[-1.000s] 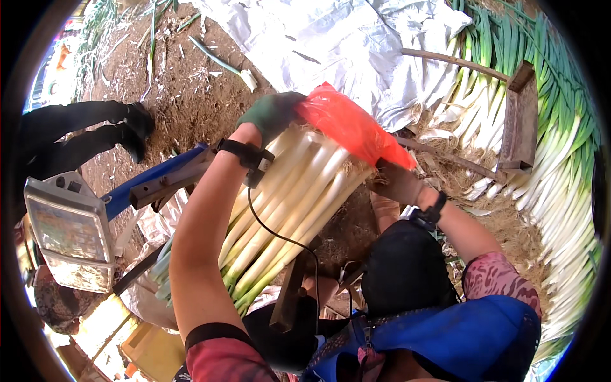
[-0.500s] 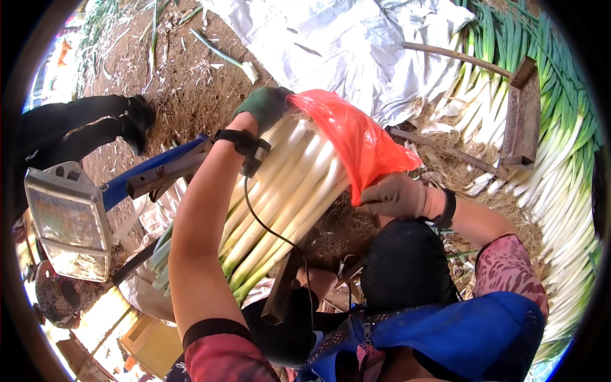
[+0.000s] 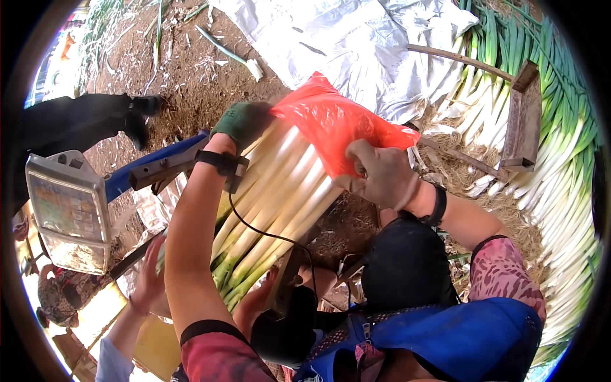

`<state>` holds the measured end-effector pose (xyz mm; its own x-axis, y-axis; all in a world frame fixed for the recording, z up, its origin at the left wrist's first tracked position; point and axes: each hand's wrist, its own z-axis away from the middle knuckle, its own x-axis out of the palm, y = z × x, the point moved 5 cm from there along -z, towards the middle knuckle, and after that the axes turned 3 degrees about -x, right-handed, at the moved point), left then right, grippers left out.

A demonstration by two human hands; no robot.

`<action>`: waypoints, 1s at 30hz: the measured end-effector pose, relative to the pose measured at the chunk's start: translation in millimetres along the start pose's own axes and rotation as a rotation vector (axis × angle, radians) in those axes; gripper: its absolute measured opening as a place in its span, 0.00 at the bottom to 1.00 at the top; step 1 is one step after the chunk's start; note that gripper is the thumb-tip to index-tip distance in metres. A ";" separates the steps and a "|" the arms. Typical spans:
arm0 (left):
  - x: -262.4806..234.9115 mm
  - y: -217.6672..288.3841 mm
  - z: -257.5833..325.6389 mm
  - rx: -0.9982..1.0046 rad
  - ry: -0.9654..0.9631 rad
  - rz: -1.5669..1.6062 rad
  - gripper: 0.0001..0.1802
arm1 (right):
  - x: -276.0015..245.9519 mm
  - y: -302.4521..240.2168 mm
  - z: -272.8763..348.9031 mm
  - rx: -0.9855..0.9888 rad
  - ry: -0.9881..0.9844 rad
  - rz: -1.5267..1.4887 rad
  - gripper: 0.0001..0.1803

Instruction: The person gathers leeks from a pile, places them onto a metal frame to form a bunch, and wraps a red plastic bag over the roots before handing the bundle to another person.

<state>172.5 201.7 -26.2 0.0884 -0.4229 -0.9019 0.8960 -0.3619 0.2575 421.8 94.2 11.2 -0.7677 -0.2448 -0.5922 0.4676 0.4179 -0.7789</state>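
Observation:
A thick bundle of long green onions (image 3: 270, 204) lies slanted in front of me, white stems toward the far end. A red plastic bag (image 3: 340, 124) is drawn over the far end and hides the tips there. My left hand (image 3: 244, 122), in a green glove, is closed on the bag's left edge beside the stems. My right hand (image 3: 384, 175), in a grey-brown glove, has its fingers curled on the bag's right edge. Near the bundle's green end is another person's bare hand (image 3: 149, 277), partly hidden behind my left forearm.
A scale display (image 3: 69, 213) stands at the left by a blue and metal bar (image 3: 159, 162). Many green onions (image 3: 554, 172) lie along the right, around a metal frame (image 3: 520, 121). White sheeting (image 3: 356, 51) covers ground at the back. Another person's dark-clothed legs (image 3: 76, 124) are at far left.
The bag has come further down over the stems. My right hand has moved up and left, my left hand slightly left and nearer. Another person's hand has appeared at the green end.

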 end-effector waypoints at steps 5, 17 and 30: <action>-3.2 4.2 -3.8 -0.099 -0.029 0.011 0.16 | 16.7 -8.0 -4.9 -0.128 -0.107 0.120 0.10; -26.0 -17.6 20.8 -0.077 0.239 0.253 0.16 | 50.6 76.9 58.7 0.709 -0.952 -0.714 0.11; -127.1 203.6 58.3 -0.037 0.268 0.406 0.15 | 78.4 100.6 85.4 0.775 -0.354 -1.292 0.10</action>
<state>318.2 133.3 161.2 0.5388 -0.2932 -0.7897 0.7800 -0.1805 0.5992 446.1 42.4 -131.2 -0.7272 -0.3043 0.6152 -0.2186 -0.7469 -0.6279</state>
